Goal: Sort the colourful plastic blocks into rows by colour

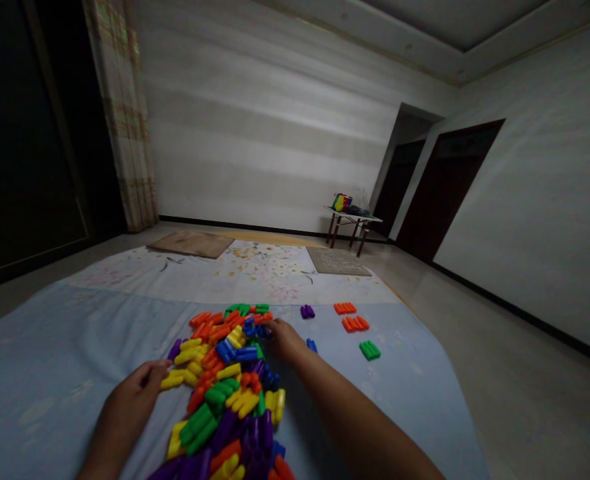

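A long heap of colored plastic pieces (215, 393) in red-orange, yellow, green, blue and purple lies on the blue part of the cloth. At its upper right side, my right hand (281, 339) has its fingers closed on a dark blue piece (261, 331). My left hand (142, 387) rests at the heap's left edge, its fingertips beside a yellow piece (172, 380); whether it grips anything is too unclear to tell. Right of the heap are purple pieces (307, 311), two orange groups (345, 308), a green group (369, 350) and blue pieces (311, 345) partly behind my right forearm.
The flowered cloth (269, 270) stretches ahead, with a brown board (192, 244) at its far left and a tan board (339, 261) at its far right. A small table (355, 217) bearing a colorful bag stands by the wall.
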{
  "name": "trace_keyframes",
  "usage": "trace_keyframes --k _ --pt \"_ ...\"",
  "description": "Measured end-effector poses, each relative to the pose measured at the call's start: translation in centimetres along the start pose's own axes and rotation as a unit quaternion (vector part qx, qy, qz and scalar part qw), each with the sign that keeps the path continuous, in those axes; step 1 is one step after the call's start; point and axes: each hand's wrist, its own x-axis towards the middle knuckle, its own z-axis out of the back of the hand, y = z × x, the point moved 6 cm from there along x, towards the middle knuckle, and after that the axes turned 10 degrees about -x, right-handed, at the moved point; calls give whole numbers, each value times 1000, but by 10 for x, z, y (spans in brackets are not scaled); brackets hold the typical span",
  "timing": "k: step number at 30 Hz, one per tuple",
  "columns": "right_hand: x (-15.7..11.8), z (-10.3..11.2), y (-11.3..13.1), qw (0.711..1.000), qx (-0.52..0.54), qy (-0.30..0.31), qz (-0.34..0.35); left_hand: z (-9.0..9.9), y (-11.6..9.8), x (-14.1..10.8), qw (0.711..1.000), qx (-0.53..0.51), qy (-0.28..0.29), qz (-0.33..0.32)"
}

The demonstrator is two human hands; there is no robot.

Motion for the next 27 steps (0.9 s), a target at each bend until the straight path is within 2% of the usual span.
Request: trace_keyframes --k 3,7,11,15,24,27 --pt "-1 2 1 1000 15 -24 13 0 1 0 1000 1 -2 0" --pt "-7 12 -8 999 2 -46 -12 0 -1 -1 1000 -5 -7 -9" --pt "-18 20 -16 999 -7 -45 -25 -2 -3 -2 1000 -7 -1 -8" --pt "-34 19 -19 999 14 -37 -35 -4 -5 -5 1000 -6 6 -10" --pt "-78 21 2 994 88 -27 -57 -5 -12 -8 999 29 13 -2" --pt "-85 17 9 992 110 -3 -65 -6 -10 -7 998 56 16 0"
